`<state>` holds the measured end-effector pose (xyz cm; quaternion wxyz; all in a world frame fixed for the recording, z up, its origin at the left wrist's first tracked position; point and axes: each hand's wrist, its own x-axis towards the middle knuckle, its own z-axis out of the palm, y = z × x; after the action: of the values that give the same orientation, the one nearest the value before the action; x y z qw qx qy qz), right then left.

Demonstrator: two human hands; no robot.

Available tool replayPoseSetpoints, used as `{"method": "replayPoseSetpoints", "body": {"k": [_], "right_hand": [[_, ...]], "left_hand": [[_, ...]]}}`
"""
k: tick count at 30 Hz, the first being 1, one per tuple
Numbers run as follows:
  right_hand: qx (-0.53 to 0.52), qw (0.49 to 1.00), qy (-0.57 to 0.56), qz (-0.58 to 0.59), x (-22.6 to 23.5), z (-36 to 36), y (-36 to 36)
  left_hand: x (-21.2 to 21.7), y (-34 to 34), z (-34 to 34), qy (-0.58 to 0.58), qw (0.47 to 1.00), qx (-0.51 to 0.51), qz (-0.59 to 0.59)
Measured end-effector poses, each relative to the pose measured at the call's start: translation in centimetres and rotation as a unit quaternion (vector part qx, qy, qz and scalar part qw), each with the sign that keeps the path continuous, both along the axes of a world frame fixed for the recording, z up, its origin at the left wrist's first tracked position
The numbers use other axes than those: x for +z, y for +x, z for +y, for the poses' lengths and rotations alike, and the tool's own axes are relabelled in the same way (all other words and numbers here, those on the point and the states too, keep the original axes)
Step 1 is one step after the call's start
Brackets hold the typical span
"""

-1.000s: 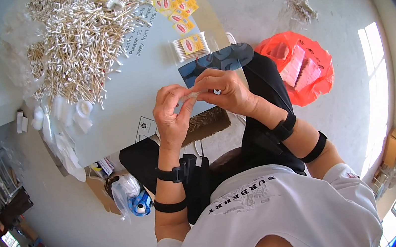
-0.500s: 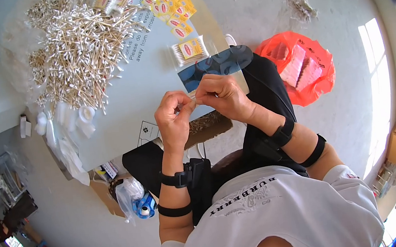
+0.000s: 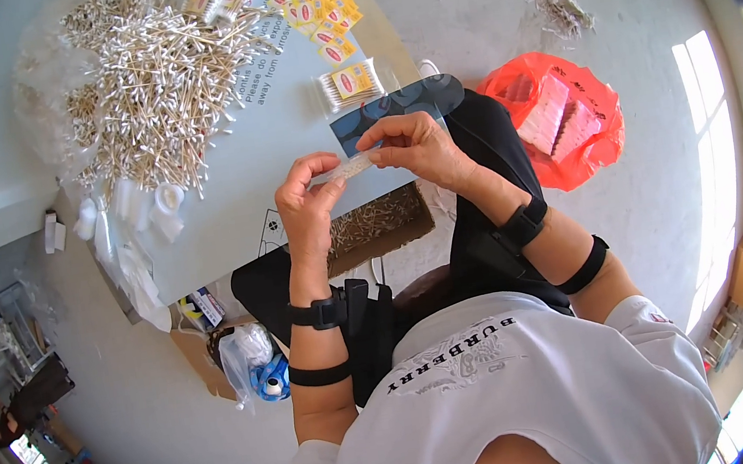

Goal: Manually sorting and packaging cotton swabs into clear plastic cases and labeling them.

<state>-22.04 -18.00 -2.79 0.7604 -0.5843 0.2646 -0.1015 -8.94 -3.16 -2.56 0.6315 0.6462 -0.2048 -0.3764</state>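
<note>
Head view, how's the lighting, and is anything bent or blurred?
Head view: sunlight bleaches a floor patch at right; same head view: the right-hand wall bows along the picture's rim; head view again: left hand and right hand look fairly sharp.

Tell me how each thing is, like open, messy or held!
Left hand: pinching a whitish packet
Right hand: pinching it too
Whitish packet: held up; can't tell if sealed
Swab pile: loose, heaped
Yellow cards: loose, overlapping
Swab pack: lying flat, neat
Cardboard box: open, thin sticks inside
Red bag: open, pink things inside
</note>
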Motion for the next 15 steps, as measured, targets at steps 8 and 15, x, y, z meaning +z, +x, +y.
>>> {"method": "replayPoseSetpoints", "body": {"k": [8,15], "right_hand": [[0.0,0.994,-0.104,0.021,0.1,0.1,0.3],[0.018,0.995,-0.078,0.051,0.1,0.6,0.7]], "left_hand": [[0.4,-0.1,-0.5,0.02,1.0,-0.004,-0.014],[-0.7,-0.1,-0.9,0.04,0.998,-0.03,-0.022]]}}
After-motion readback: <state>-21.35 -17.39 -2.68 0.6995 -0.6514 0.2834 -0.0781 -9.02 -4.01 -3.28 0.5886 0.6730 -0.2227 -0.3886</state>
